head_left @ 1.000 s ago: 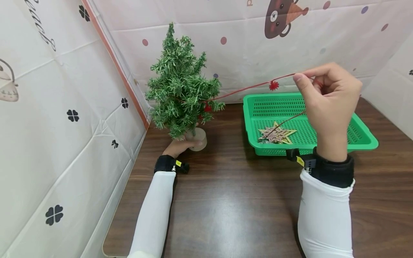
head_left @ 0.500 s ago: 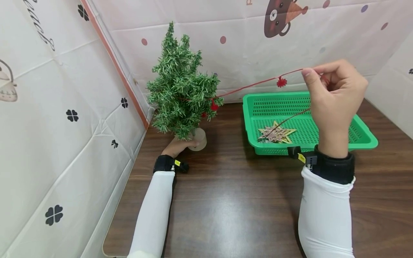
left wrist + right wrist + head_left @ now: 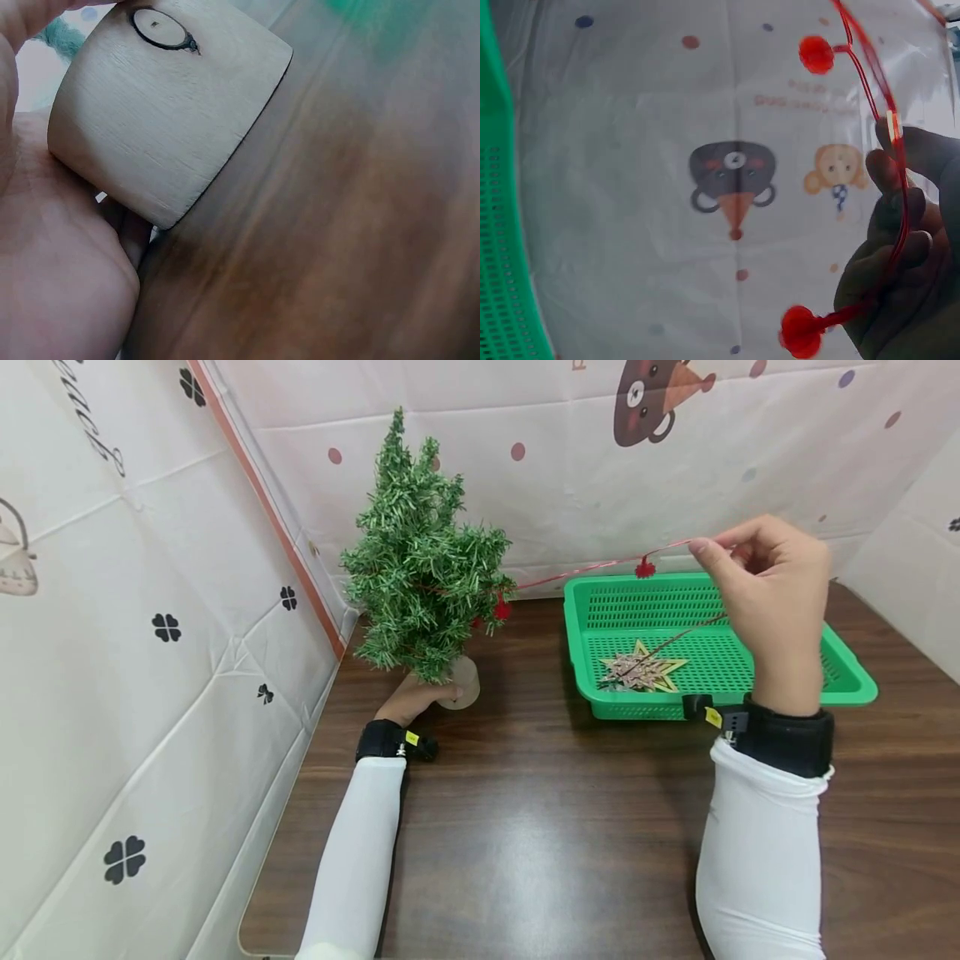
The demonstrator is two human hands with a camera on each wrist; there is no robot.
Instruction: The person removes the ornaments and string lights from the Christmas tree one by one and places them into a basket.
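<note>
A small green artificial tree (image 3: 422,553) stands on a round wooden base (image 3: 463,683) at the back left of the brown table. My left hand (image 3: 411,700) grips that wooden base (image 3: 161,112), fingers curled round it. My right hand (image 3: 765,589) is raised over the green basket (image 3: 847,681) and pinches a red garland string (image 3: 600,564) with small red pompoms (image 3: 644,567). The string runs taut from my fingers to the tree, where a pompom (image 3: 501,608) hangs in the branches. The red string (image 3: 889,142) loops across my right hand (image 3: 904,255).
A glittery star ornament (image 3: 643,672) lies in the green basket, with the string's loose end trailing down to it. Patterned white cloth walls (image 3: 150,610) close the table on the left, back and right. Bare table (image 3: 540,827) lies in front.
My right hand has dropped a little, lowering the string and its pompom toward the basket rim. The left hand has stayed on the tree's base.
</note>
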